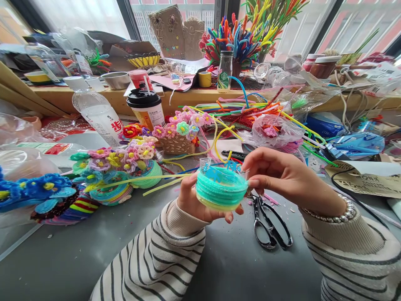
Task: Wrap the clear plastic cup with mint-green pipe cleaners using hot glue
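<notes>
My left hand (200, 205) is closed around a small plastic cup (221, 190) wrapped in rows of teal pipe cleaner, with pale yellow at its base. Clear plastic with blue print shows above the wrapped rows. Thumb and fingers of my right hand (266, 171) pinch the cup's right rim, where a bit of clear plastic sticks up. Yellow pipe cleaner strands (166, 186) stretch leftward beside my left hand. Black-handled scissors (271, 225) lie on the grey table, just below my right hand.
Pipe cleaner flowers (117, 161) in wrapped pots crowd the left. Behind them stand a water bottle (97, 113) and a lidded coffee cup (145, 109). Loose pipe cleaners (250, 110) pile up at the back. A glass bottle (224, 73) stands on the ledge. Brown paper (363, 179) lies right.
</notes>
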`<action>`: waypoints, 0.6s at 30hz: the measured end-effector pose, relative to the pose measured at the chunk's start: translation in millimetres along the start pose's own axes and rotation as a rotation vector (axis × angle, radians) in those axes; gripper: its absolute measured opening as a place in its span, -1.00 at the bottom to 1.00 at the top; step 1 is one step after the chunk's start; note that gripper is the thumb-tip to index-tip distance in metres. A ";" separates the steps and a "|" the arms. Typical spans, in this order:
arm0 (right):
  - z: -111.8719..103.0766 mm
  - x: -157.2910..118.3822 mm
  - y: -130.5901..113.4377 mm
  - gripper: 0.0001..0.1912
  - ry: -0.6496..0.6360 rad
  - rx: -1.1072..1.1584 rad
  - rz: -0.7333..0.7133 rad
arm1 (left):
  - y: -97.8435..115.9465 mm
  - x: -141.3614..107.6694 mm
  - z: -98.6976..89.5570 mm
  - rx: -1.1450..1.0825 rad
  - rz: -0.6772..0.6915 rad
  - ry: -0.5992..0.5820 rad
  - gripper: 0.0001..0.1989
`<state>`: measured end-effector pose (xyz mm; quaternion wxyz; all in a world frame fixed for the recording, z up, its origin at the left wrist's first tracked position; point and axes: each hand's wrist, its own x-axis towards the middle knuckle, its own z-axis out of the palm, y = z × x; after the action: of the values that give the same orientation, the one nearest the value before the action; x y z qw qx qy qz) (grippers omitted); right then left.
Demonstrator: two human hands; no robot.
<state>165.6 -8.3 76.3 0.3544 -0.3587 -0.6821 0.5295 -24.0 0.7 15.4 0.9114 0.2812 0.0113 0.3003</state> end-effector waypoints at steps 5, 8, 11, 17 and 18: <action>-3.9 -0.5 -2.4 -0.78 0.054 -0.048 -0.037 | 1.5 0.4 2.3 -0.034 0.023 0.026 -0.40; -8.3 -1.2 -2.9 -0.75 0.124 -0.130 -0.092 | 2.7 -0.6 1.7 -0.035 0.022 0.003 -0.40; -11.4 -1.4 -2.5 -0.75 0.254 -0.217 -0.181 | 3.8 -2.8 3.8 -0.014 0.060 0.032 -0.41; -12.2 -1.0 -2.7 -0.75 0.376 -0.361 -0.313 | 0.2 0.2 0.9 0.264 0.297 0.301 -0.44; -11.8 -1.2 -3.2 -0.75 0.373 -0.387 -0.308 | -1.6 2.4 -2.0 0.335 0.363 0.349 -0.43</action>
<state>176.0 -4.4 81.5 0.4748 -0.4027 -0.7399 0.2550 -21.6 2.0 13.3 0.7680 0.3692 0.1666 0.4961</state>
